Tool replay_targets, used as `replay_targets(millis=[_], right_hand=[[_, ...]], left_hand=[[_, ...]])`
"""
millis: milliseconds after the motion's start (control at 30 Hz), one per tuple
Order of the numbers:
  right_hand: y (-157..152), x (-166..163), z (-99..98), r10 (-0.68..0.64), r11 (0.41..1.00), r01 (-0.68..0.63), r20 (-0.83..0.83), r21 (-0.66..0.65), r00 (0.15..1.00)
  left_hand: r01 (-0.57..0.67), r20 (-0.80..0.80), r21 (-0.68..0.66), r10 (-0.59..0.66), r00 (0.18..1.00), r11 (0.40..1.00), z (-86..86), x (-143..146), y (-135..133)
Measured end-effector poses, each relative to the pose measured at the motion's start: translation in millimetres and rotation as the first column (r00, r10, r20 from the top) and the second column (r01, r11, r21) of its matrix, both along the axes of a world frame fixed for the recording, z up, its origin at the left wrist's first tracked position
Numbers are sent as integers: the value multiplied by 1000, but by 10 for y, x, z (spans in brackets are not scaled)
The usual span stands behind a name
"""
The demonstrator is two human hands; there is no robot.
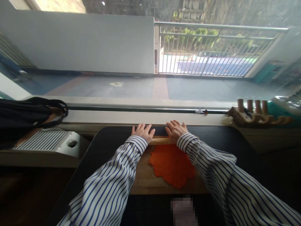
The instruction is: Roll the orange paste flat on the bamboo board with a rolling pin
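A wooden rolling pin (160, 141) lies crosswise over the far part of a flat orange sheet of dough or clay (172, 164) with a ragged edge. The sheet rests on a wooden board (143, 185). My left hand (143, 131) presses on the pin's left end, palm down with fingers stretched forward. On the right end, my right hand (176, 130) lies flat in the same way, fingers spread slightly. Neither hand wraps round the pin. Both ends of the pin are hidden under my hands and striped sleeves.
The board sits on a black table (105, 150) against a window ledge (117, 117). A black bag (23, 116) and a white vented unit (49, 142) stand at left. A brown wooden rack (254, 116) is on the ledge at right. A blurred pinkish object (184, 212) lies nearest me.
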State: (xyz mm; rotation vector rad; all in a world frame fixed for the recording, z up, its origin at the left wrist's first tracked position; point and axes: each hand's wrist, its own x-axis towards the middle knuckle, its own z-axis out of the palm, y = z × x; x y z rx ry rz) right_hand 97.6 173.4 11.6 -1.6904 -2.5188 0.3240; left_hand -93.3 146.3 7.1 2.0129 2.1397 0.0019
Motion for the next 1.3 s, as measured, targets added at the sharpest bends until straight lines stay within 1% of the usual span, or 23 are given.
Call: replay_targets(millis=[167, 333, 433, 567, 933, 1300], right_hand=[[-109, 18, 23, 37, 999, -35, 52, -27, 998], [-295, 52, 49, 54, 999, -54, 98, -10, 994], [-414, 74, 51, 66, 998, -67, 91, 8, 994], [-568, 95, 47, 67, 997, -72, 92, 43, 993], [-974, 180, -2, 121, 989, -124, 53, 75, 991], [-1205, 227, 20, 120, 992, -121, 25, 46, 992]], left_hand=[[13, -8, 12, -13, 1000, 1000, 16, 27, -151], [27, -51, 69, -23, 998, 997, 32, 69, -365], [42, -73, 84, -36, 997, 996, 24, 83, -464], [60, -62, 90, -54, 997, 994, 7, 92, -587], [147, -82, 145, -136, 987, 978, -3, 124, -994], [167, -78, 174, -155, 985, 971, 7, 139, -1225]])
